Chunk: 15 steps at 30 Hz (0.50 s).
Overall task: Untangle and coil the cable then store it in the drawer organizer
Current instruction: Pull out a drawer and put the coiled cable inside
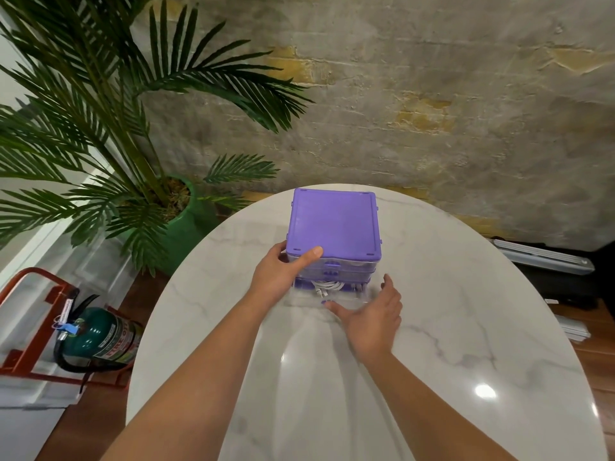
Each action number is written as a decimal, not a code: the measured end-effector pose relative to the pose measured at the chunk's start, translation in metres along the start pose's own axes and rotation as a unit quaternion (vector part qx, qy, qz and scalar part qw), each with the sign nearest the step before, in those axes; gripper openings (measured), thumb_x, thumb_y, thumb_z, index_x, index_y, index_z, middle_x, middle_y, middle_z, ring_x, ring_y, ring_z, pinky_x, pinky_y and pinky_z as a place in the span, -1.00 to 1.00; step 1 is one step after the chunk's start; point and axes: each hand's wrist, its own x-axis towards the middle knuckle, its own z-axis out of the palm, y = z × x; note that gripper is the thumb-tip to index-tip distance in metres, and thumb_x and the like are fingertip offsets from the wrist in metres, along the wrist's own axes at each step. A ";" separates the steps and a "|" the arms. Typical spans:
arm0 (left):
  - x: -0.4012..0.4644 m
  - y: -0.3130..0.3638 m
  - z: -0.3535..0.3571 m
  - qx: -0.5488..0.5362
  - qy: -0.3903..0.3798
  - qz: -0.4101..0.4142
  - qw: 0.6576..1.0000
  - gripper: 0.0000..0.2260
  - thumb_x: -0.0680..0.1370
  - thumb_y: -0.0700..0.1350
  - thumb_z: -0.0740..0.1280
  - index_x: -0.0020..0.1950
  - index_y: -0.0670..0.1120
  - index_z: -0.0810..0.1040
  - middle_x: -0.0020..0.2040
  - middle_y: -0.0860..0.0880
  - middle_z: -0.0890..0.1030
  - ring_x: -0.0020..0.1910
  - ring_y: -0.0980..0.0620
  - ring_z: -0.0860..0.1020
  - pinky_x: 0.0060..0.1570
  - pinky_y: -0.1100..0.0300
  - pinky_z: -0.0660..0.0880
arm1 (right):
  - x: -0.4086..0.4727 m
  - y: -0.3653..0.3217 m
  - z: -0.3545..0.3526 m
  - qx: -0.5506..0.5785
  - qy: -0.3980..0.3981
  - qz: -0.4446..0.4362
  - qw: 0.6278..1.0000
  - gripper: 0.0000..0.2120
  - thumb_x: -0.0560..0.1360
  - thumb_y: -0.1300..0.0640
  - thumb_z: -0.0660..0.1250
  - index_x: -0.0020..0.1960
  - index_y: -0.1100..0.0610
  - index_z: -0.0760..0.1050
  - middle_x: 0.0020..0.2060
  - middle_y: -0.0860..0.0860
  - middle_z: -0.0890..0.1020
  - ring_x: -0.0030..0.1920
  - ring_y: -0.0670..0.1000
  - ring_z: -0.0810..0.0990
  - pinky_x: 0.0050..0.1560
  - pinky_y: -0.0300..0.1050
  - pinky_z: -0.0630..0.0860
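A purple drawer organizer (334,224) stands at the centre of the frame on the far part of a white marble table (466,311), its flat lid facing up and its stacked drawers turned toward the camera. The bottom drawer (327,296) is pulled partly out, its clear front blurred, and inside it lies the white cable (327,285) in a loose coil. The left hand (283,272) grips the organizer's near left corner, thumb pressed on top of the lid and fingers curled round the side. The right hand (371,312) is spread with straight fingers at the front of the open drawer, thumb by its handle; whether it touches the drawer cannot be told through the blur. At upper left a palm plant (100,128) rises from a green pot (186,234), and a green fire extinguisher (100,337) sits at lower left on the floor.
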 end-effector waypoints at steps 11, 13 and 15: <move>0.002 -0.001 0.000 -0.007 -0.006 -0.010 1.000 -0.29 0.29 0.34 0.46 0.34 0.05 0.46 0.19 0.08 0.60 0.09 0.10 0.57 -0.12 0.31 0.45 | 0.038 -0.009 -0.005 -0.149 -0.062 -0.049 0.986 -0.40 0.39 -0.32 0.36 0.15 0.13 0.39 0.06 0.03 0.55 0.15 0.12 0.47 0.07 0.01 0.31; 0.003 -0.002 0.000 -0.009 -0.007 -0.011 1.000 -0.29 0.27 0.35 0.47 0.33 0.06 0.47 0.18 0.09 0.61 0.09 0.12 0.58 -0.10 0.30 0.46 | 0.041 -0.004 -0.006 -0.151 -0.064 -0.067 0.984 -0.50 0.44 -0.25 0.35 0.15 0.11 0.39 0.06 0.02 0.56 0.15 0.11 0.47 0.06 0.00 0.30; 0.002 -0.003 0.001 -0.014 -0.014 -0.009 1.000 -0.29 0.28 0.35 0.46 0.33 0.06 0.47 0.18 0.09 0.61 0.08 0.13 0.58 -0.14 0.33 0.46 | 0.041 0.000 -0.009 -0.160 -0.072 -0.072 0.982 -0.59 0.48 -0.19 0.33 0.14 0.08 0.39 0.03 0.01 0.59 0.14 0.11 0.48 0.06 0.01 0.30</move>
